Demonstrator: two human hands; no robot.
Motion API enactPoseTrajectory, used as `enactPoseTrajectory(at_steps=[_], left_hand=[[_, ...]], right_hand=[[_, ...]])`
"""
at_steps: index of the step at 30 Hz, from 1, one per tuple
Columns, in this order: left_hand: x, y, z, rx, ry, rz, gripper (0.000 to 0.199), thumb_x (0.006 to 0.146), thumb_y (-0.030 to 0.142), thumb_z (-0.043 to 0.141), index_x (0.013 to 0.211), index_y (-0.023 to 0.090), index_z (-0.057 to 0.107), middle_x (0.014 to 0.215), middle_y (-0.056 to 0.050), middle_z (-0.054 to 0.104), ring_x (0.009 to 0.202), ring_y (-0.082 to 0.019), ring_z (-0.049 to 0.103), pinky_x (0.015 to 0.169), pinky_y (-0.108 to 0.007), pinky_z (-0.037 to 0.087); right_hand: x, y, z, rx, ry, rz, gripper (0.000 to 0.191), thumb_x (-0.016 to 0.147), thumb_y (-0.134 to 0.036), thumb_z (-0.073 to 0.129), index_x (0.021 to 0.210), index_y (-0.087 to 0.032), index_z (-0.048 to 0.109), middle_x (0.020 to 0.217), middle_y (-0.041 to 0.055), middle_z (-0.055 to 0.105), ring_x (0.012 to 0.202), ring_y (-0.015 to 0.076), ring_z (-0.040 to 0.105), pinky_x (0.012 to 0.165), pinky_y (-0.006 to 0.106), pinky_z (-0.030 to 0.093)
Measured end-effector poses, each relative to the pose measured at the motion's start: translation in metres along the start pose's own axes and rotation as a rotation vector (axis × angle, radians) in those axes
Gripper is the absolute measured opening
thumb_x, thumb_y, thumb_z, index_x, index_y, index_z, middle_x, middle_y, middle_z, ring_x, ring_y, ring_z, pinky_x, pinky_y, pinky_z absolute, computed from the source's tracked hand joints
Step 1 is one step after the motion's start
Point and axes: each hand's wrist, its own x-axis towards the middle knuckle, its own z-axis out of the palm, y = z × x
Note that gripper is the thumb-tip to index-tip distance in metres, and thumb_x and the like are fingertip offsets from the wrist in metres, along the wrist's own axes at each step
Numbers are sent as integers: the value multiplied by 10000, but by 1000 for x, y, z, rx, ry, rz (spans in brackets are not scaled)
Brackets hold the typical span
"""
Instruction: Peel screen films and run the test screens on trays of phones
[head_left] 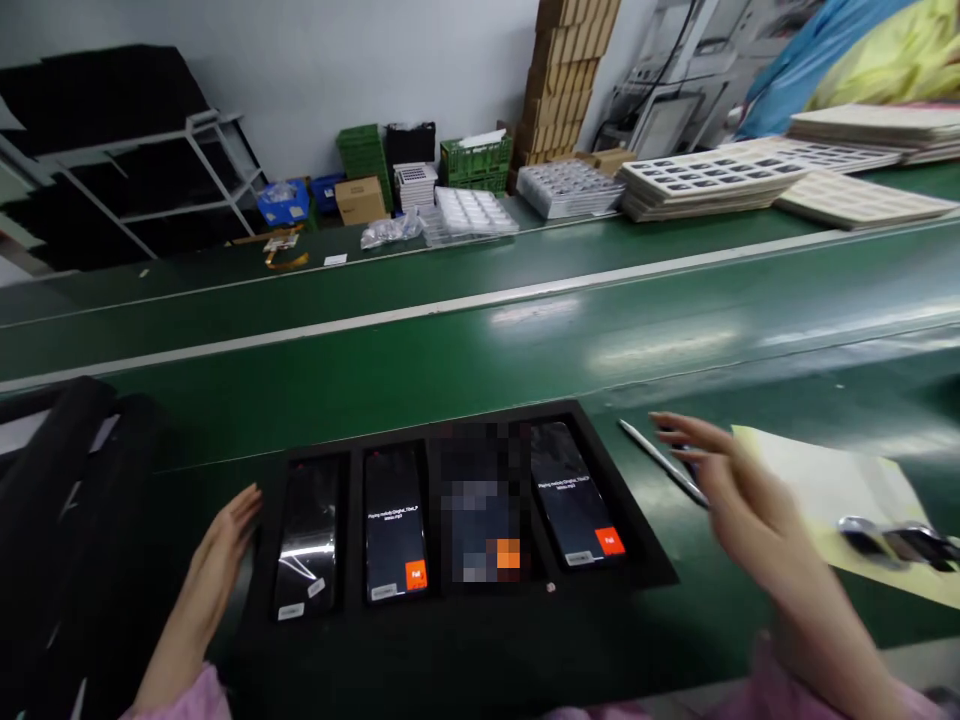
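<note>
A black foam tray [630, 520] lies before me with several phones in its slots. The leftmost phone [307, 540] has a dark, reflecting screen and small white labels. "Playing melody" text and an orange-red "Fail" box show on the second phone [395, 525] and on the rightmost phone [574, 495]; the slot between them is pixelated. My left hand [214, 555], fingers stretched out, is beside the tray's left edge; whether it touches is unclear. My right hand [739, 500] hovers right of the tray, fingers extended, holding nothing visible, near a slim silver pen-like tool [660, 460].
Yellowish paper [862, 490] with blurred dark, shiny objects [896, 543] lies at the right. Black padded material [67, 480] borders the left. Across the green bench [420, 360] stand stacked trays [705, 175], clear plastic trays [472, 213], crates [476, 163] and cartons [566, 80].
</note>
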Motion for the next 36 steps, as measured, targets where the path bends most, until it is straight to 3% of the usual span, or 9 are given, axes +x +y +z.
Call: enactPoseTrajectory(at_steps=[3,5,10,15,20,23,27,31,36], left_hand=[[11,-1,29,-132,-84,7,869,994,790,160,1590,222,438,1560,-133,568,1409,-277,586,1146,-410,531],[6,5,42,-175,-131,16,875,991,791,107,1635,254,354,1578,-108,553,1424,-268,574,1183,-411,501],[-14,13,47,-164,-171,41,803,1025,728,104,1658,273,299,1483,-103,643,1373,-262,622,1208,-442,476],[-6,8,39,-15,-85,60,801,1037,704,135,1637,215,341,1550,-157,571,1413,-271,585,1189,-453,494],[-12,37,28,240,-27,150,659,948,705,566,1466,298,590,1633,-94,470,1550,-340,387,1324,-603,238],[-25,68,43,455,-123,345,475,986,622,560,1368,362,667,1599,-41,511,1520,-314,422,1308,-612,264],[-41,93,78,739,-182,663,411,1052,517,476,1391,354,643,1578,-62,541,1474,-328,483,1266,-683,268],[-71,91,85,789,-105,786,423,1046,414,528,1458,336,584,1537,-63,585,1450,-299,512,1302,-621,205],[-113,64,77,776,114,858,458,984,313,651,1439,287,611,1381,-109,678,1369,-312,573,1316,-643,132]], right_hand=[[-2,21,29,186,-174,98,640,1058,-695,382,1563,-318,493,1499,137,611,1327,277,638,1004,393,598],[-7,33,50,273,-231,132,684,1063,-699,275,1616,-327,431,1509,123,609,1316,286,652,966,415,628],[-13,45,75,438,-287,190,701,1057,-676,188,1605,-339,465,1403,102,689,1223,296,709,948,442,643],[-10,51,68,403,-250,202,640,1065,-659,273,1547,-329,535,1348,83,723,1179,284,731,939,417,650],[-1,41,46,206,-129,152,547,1022,-646,506,1440,-315,627,1424,99,671,1267,320,673,1082,483,560],[14,19,43,73,-109,-22,431,1045,-576,499,1314,-319,715,1417,85,664,1328,322,615,1151,532,482],[22,-12,57,-79,-194,-320,376,1085,-447,435,1192,-308,768,1339,82,702,1234,303,654,1039,544,538],[-5,-19,58,-90,-159,-358,335,1079,-343,450,1223,-293,748,1341,77,698,1227,304,636,1000,538,537],[-49,-18,47,-81,-26,-393,348,1044,-192,453,1225,-282,736,1305,70,702,1147,278,647,945,477,537]])
